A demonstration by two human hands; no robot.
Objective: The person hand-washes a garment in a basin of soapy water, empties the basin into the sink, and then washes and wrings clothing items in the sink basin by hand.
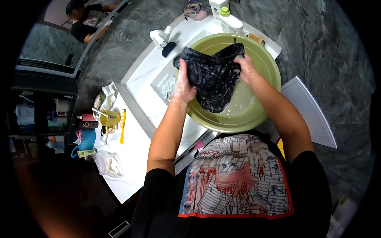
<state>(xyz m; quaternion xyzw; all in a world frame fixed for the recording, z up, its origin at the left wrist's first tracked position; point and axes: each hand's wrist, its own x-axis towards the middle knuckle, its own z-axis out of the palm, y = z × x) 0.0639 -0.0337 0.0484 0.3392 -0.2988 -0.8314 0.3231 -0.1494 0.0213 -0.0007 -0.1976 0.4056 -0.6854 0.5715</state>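
Observation:
A wet, dark patterned garment (212, 77) with a wide band along its top edge hangs stretched between my hands. It is over a large olive-green basin (272, 91), and its lower end reaches down toward the soapy water (242, 101). My left hand (184, 85) grips the garment's left side, thumb up, with suds on the skin. At the upper right edge, my right hand (247, 69) is closed on the cloth and slightly blurred. Folds hide some of the fingers. Whether the garment is shorts or another piece, I cannot tell.
The basin rests on a white counter with a sink (160, 81) and faucet (160, 37). Bottles (231, 24) stand behind it. To the left are a yellow cup (110, 118), a yellow comb (122, 126) and a plastic bag (109, 163). A white panel (309, 111) is at the right.

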